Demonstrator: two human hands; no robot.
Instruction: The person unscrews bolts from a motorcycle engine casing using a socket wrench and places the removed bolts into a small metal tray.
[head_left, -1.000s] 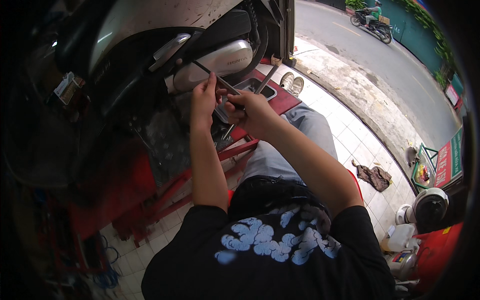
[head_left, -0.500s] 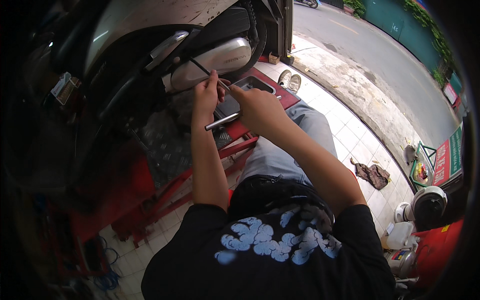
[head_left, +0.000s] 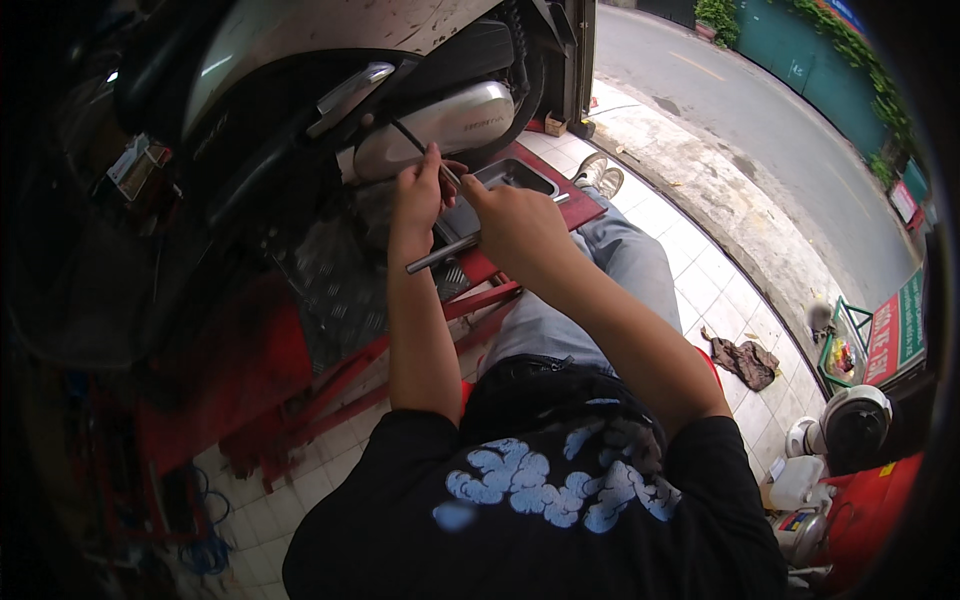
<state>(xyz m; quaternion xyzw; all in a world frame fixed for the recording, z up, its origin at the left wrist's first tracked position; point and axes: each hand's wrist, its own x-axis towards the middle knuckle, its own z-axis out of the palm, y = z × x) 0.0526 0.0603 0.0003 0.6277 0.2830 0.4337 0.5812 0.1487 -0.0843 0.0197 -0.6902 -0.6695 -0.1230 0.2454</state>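
Note:
A motor scooter, with a silver cover on its lower side, stands at the upper left. Both hands are on a T-handle wrench, whose dark shaft slants up to the scooter beside that cover. My left hand is closed around the shaft, thumb along it. Closed over the crossbar is my right hand, with a bar end sticking out on either side. Where the shaft's tip meets the scooter is too dark to make out. Just beyond my hands lies a grey metal tray on the red lift table.
My outstretched legs lie beside the lift over white floor tiles. A brown rag is on the floor at right. Farther right are a white-and-black helmet, a plastic jug and a red tank. A street runs past beyond the doorway.
The view has shifted slightly, moving the scooter a little right and down in the picture. Both hands keep their hold on the wrench, and its crossbar has barely moved.

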